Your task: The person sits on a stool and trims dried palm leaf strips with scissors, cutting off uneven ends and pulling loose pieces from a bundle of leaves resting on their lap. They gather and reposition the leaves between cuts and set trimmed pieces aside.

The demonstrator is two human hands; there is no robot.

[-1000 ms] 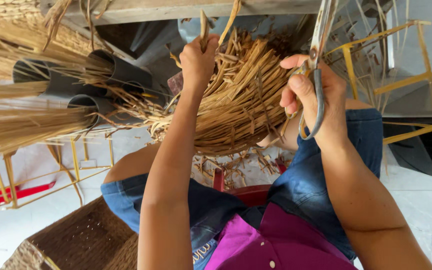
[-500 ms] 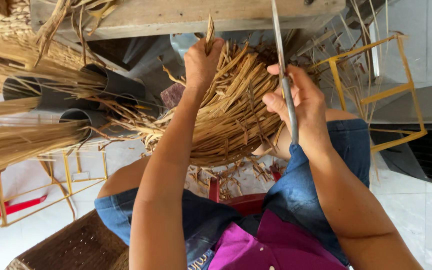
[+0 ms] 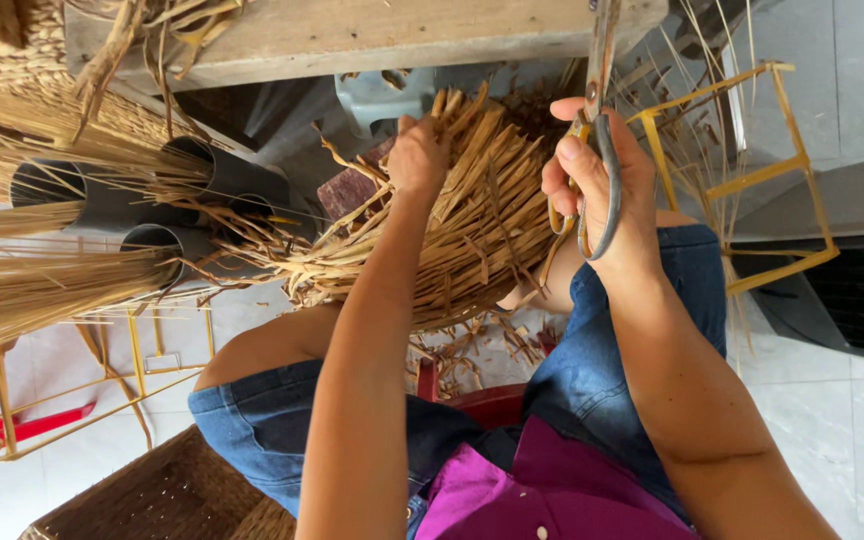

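My left hand [image 3: 418,155] grips the loose upright ends of a half-woven straw basket [image 3: 472,235] that rests between my knees. My right hand [image 3: 597,180] holds a pair of metal scissors [image 3: 597,120] with yellowish handles, fingers through the loops and blades pointing up and away, just right of the straw ends. The blades do not touch the straw. Cut straw bits lie on the floor below the basket.
Grey tubes [image 3: 152,205] stuffed with long straw bundles lie at left. A wooden plank [image 3: 352,35] runs across the top. Yellow wire frames [image 3: 752,170] stand at right and lower left. A woven brown basket [image 3: 142,495] sits at bottom left, a red stool [image 3: 482,400] under me.
My right hand has shifted the scissors from a tilted grip to blades pointing straight up, closer to the straw. My left hand stays on the straw ends.
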